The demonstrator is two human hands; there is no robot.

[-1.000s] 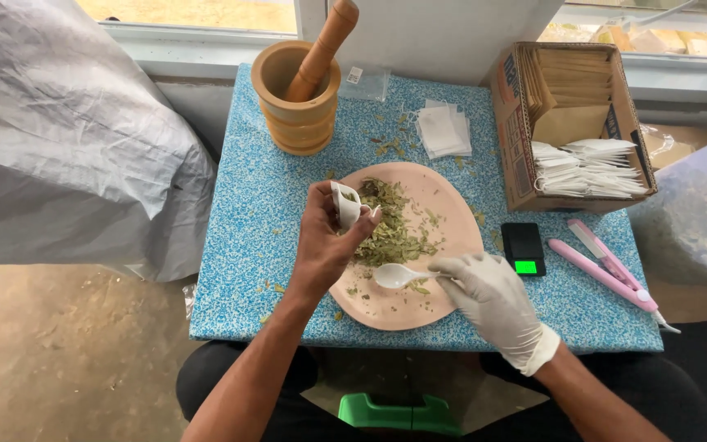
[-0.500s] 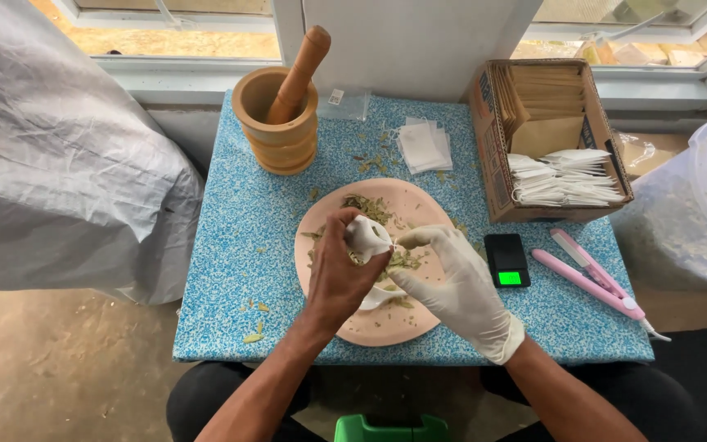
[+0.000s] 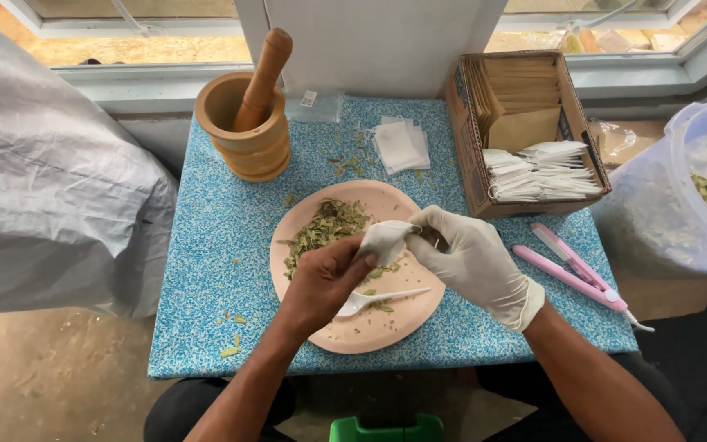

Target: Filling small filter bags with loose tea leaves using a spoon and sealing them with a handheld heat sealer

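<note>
My bare left hand (image 3: 321, 282) and my white-gloved right hand (image 3: 468, 260) both grip a small white filter pouch (image 3: 385, 239) over a pink plate (image 3: 394, 336). A heap of dried green leaves (image 3: 325, 229) lies on the plate's far left part. A white plastic spoon (image 3: 378, 299) rests on the plate just below my hands, untouched.
A wooden mortar with pestle (image 3: 243, 123) stands back left on the blue speckled table (image 3: 206, 245). Loose white pouches (image 3: 401, 146) lie behind the plate. A cardboard box of pouches and envelopes (image 3: 525, 131) sits back right, a pink sealer (image 3: 574, 274) beside it, a plastic tub of leaves (image 3: 697, 196) at far right.
My right hand has put the spoon down on the plate and come up to the pouch. Both hands now hold it. The view has shifted right, and the small scale is hidden behind my right hand.
</note>
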